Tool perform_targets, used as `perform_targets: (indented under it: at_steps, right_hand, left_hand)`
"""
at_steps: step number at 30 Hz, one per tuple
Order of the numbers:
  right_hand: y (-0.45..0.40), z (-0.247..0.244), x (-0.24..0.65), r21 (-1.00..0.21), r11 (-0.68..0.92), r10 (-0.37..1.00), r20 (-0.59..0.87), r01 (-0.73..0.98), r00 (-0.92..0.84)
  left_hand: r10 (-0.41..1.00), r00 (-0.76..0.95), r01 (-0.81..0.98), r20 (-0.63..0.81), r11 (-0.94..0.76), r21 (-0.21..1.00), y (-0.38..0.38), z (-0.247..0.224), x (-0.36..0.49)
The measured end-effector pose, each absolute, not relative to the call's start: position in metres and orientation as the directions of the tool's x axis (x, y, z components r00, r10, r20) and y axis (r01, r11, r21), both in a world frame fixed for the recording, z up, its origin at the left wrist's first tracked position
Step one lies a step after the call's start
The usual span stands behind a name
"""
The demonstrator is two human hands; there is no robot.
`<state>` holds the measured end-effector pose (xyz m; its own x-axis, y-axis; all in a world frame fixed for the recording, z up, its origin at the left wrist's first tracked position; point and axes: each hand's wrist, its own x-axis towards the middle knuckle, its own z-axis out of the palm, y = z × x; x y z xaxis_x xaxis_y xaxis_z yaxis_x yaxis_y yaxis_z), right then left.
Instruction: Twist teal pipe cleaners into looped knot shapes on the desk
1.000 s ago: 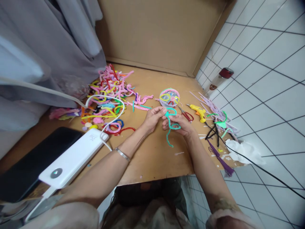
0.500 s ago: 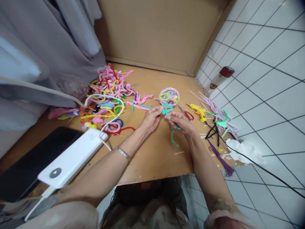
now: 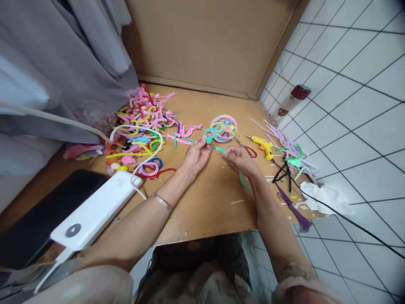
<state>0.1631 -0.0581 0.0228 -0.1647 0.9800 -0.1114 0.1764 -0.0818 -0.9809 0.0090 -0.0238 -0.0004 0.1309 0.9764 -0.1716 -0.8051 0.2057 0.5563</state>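
Note:
Between my hands runs a teal pipe cleaner (image 3: 218, 149), bent into a loop at its left end. My left hand (image 3: 196, 155) pinches it just below that loop. Fingers of my right hand (image 3: 238, 158) are closed on the straight stretch, and a loose tail hangs below them toward the table. Just beyond my hands sits a round container (image 3: 224, 128) with a pink and green rim and yellow loops on it. Red-handled scissors (image 3: 249, 151) lie to the right of it, partly behind my right hand.
A heap of colourful pipe cleaners (image 3: 148, 114) covers the left back. In front of it lie a white power bank (image 3: 95, 211) and a black slab (image 3: 53, 215). A yellow glue gun (image 3: 262, 145), lilac strips (image 3: 281, 139), a purple tassel (image 3: 294, 209) and crumpled tissue (image 3: 325, 197) are at right.
My hands have moved apart, the left one slightly left and the right one to the right. A straight stretch of the teal pipe cleaner now shows between them.

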Motion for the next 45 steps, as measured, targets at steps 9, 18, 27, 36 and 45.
perform_targets:
  at_steps: [9, 18, 27, 36, 45]
  right_hand:
    - [-0.05, 0.015, 0.167, -0.999, -0.011, 1.0, -0.01, 0.051, 0.016]
    - [-0.048, 0.016, 0.165, -0.977, 0.148, 0.985, 0.159, 0.155, 0.066]
    - [-0.048, 0.013, 0.167, -0.893, 0.262, 0.94, 0.322, 0.365, 0.115]
    - [-0.057, 0.01, 0.158, -0.212, 0.364, 0.732, 0.667, 0.907, -0.137]
    - [-0.06, 0.009, 0.152, 0.108, 0.308, 0.717, 0.627, 0.945, -0.305]
  left_hand:
    - [0.974, 0.161, -0.739, -0.159, 0.226, 0.635, -0.032, -0.003, 0.012]
    - [0.983, 0.155, -0.561, -0.095, 0.167, 0.811, -0.033, -0.007, 0.014]
    - [0.968, 0.009, 0.338, 0.249, -0.237, 0.911, -0.029, -0.017, 0.001]
    - [0.894, 0.011, 0.097, 0.448, -0.447, 0.889, -0.041, -0.004, 0.006]
    - [0.904, 0.042, 0.033, 0.424, -0.426, 0.904, -0.042, -0.003, 0.006]
